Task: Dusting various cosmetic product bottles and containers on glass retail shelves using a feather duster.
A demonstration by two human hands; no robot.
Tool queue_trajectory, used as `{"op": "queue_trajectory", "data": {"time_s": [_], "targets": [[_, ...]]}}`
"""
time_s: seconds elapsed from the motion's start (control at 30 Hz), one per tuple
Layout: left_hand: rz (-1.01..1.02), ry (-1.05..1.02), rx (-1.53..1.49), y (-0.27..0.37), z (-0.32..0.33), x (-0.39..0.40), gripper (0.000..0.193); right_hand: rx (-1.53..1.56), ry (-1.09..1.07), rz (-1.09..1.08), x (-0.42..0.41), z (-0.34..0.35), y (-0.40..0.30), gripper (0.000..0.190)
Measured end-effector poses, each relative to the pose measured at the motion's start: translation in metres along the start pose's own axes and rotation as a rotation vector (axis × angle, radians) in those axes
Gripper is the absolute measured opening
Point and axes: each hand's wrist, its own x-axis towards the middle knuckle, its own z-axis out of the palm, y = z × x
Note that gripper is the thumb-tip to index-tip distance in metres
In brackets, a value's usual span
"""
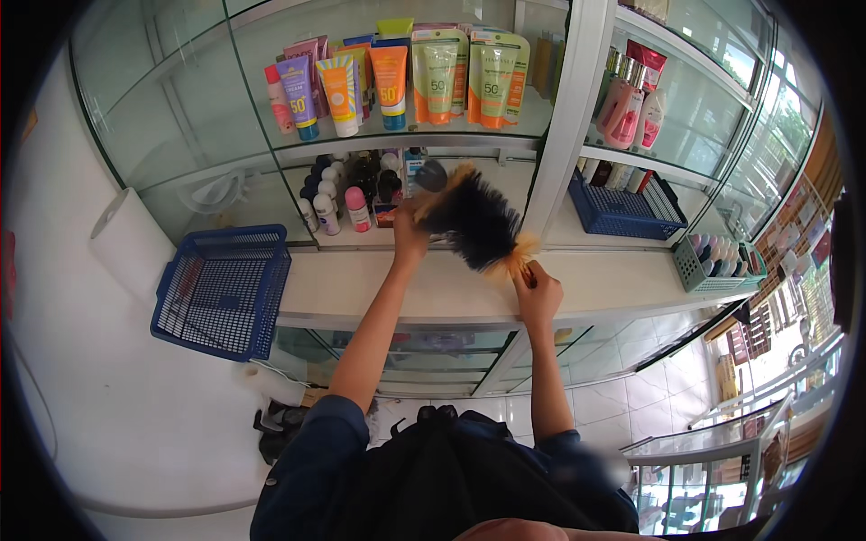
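A feather duster (484, 220), black with orange-yellow feathers at both ends, is held by its handle end in my right hand (540, 294). Its feathers reach up and left towards my left hand (411, 233), at the front of the lower shelf. Out of that hand's grip rises a blurred, dark-capped container (431, 177), partly covered by the feathers. Just left of the hand stand a pink-capped roll-on deodorant (358, 209) and a white roll-on (327, 215). Behind them are rows of more roll-ons and dark bottles (365, 172).
Sunscreen tubes (391, 88) and green-orange pouches (438, 78) stand on the glass shelf (473, 135) above. On the left is a blue plastic basket (226, 301) beside a white roll (132, 233). A small green basket (717, 267) sits at the counter's right end, near pink bottles (624, 111).
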Motion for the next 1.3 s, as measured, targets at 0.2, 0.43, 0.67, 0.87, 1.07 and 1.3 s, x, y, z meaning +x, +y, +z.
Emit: {"op": "queue_trajectory", "data": {"time_s": [0.2,0.43,0.67,0.87,1.07,1.3], "targets": [[-0.201,-0.031,-0.054,-0.02,0.011,0.012,0.032,-0.149,-0.051,0.123,0.001,0.007,-0.005,0.03],[-0.247,-0.007,-0.103,-0.036,0.013,0.012,0.042,-0.054,-0.158,0.103,0.005,0.012,0.012,0.02],[-0.258,-0.075,-0.191,-0.058,0.012,0.014,0.052,0.102,-0.402,0.112,0.01,0.011,0.022,0.028],[-0.065,0.093,0.127,-0.02,0.013,0.006,0.059,0.158,-0.403,0.136,0.01,0.012,0.023,0.029],[-0.004,0.158,0.473,0.029,0.031,-0.033,0.051,0.142,-0.381,0.1,0.008,0.012,0.016,0.027],[-0.132,-0.001,0.592,0.038,0.057,-0.043,0.051,0.149,-0.376,0.067,0.008,0.014,0.011,0.027]]}}
